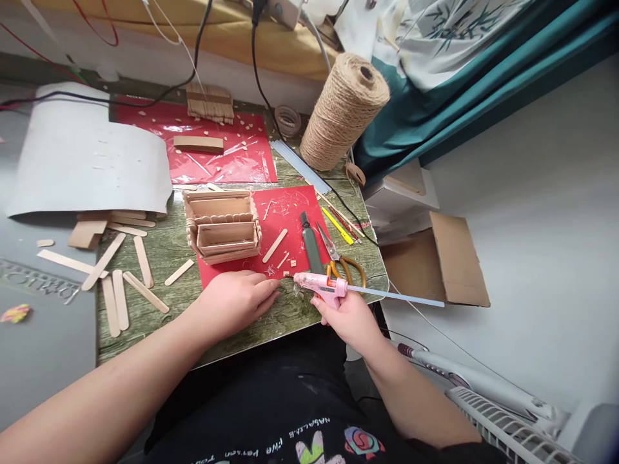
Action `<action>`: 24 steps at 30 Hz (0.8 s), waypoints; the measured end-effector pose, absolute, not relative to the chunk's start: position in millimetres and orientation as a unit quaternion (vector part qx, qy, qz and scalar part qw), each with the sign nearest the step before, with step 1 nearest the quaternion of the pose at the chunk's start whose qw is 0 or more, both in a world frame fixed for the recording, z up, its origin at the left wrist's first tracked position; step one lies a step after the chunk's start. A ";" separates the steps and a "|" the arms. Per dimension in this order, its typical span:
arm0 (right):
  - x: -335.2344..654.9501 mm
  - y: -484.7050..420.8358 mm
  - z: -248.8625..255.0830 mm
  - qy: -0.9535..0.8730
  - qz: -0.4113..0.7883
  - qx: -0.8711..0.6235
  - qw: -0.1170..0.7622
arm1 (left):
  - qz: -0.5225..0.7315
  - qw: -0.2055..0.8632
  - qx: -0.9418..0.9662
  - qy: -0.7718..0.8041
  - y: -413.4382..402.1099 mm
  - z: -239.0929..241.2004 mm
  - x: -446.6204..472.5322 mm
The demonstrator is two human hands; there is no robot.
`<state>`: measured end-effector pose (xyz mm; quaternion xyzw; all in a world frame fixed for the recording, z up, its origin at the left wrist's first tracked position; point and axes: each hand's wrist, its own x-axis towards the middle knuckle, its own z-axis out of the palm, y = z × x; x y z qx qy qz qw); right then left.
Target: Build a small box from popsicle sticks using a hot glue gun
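The right hand [351, 317] grips a pink glue gun [322, 285], nozzle toward the left hand [235, 301], which presses flat on the desk [290, 316]. At eleven o'clock, the stick box [222, 225] looks largely built; loose sticks [120, 277] remain unused.

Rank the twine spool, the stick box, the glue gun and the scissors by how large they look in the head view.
1. Twine spool
2. Stick box, close behind; it lies nearer the camera, so this order is unsure
3. Glue gun, in the right hand
4. Scissors, looking about alike, partly hidden behind the gun
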<state>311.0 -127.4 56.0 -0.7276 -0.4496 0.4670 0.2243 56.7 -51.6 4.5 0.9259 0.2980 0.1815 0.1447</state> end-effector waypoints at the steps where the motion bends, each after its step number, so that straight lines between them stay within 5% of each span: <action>1: 311.9 -128.1 54.2 -0.449 0.468 -0.727 0.228 | 0.173 0.145 0.927 0.300 -51.5 3.9 57.1; 24: 302.9 -134.3 50.3 -0.496 0.463 -0.688 0.257 | 0.127 0.199 0.874 0.424 -49.0 6.8 62.6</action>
